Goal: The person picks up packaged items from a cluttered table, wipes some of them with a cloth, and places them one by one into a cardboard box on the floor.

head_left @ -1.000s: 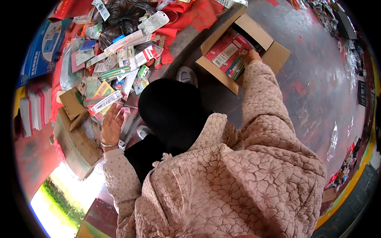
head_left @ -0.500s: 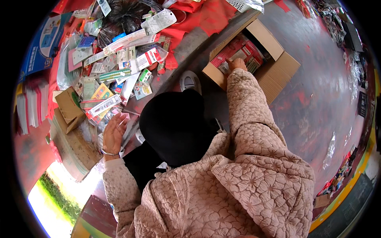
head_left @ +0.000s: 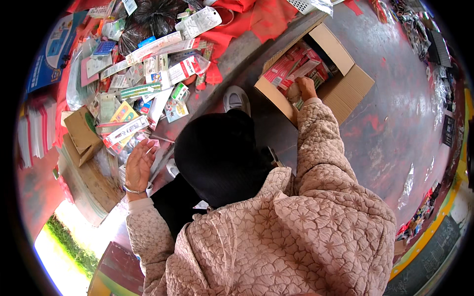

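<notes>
My right hand reaches into an open cardboard box on the floor at the right. Its fingers are curled down among red and white flat packages; what they grip, if anything, is hidden. On the left, my left hand is raised with its fingers apart, beside a heap of small packaged goods. Nearest to it are a long white-and-red packet and a yellow card. A thin pale sliver shows by its fingertips; I cannot tell what that is.
A smaller brown carton stands left of the heap. Black plastic bags and red sheeting lie at the back. My shoe rests between heap and box. More goods line the far right.
My right hand has moved rightward and slightly down inside the box, uncovering more of the red packages at its left. My left hand stays nearly where it was.
</notes>
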### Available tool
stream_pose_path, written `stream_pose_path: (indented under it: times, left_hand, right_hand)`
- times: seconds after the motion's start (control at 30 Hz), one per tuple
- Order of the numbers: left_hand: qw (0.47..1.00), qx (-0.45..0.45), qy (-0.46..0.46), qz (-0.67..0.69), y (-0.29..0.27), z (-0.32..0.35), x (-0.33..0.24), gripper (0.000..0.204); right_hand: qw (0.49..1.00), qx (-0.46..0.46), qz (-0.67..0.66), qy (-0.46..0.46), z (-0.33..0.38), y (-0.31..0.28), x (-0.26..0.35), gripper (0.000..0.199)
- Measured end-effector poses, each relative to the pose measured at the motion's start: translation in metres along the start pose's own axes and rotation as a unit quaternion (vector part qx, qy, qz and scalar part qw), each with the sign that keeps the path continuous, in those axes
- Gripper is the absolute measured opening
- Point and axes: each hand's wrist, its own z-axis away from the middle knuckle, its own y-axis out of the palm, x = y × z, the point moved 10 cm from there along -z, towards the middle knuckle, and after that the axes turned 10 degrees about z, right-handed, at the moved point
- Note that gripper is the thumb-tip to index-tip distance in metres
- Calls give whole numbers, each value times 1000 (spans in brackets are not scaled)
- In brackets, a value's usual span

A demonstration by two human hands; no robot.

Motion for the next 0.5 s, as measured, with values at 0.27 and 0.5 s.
stream_pose_path:
  times: [0.27, 0.5]
  left_hand:
    - [999, -20, 15, -22, 0, 11, 0, 37]
    - [994, 63, 82, 31, -8, 16, -19, 35]
  right_hand:
    - [961, -46, 29, 270, 67, -98, 49, 36]
    - [967, 205, 146, -44, 34, -14, 80, 43]
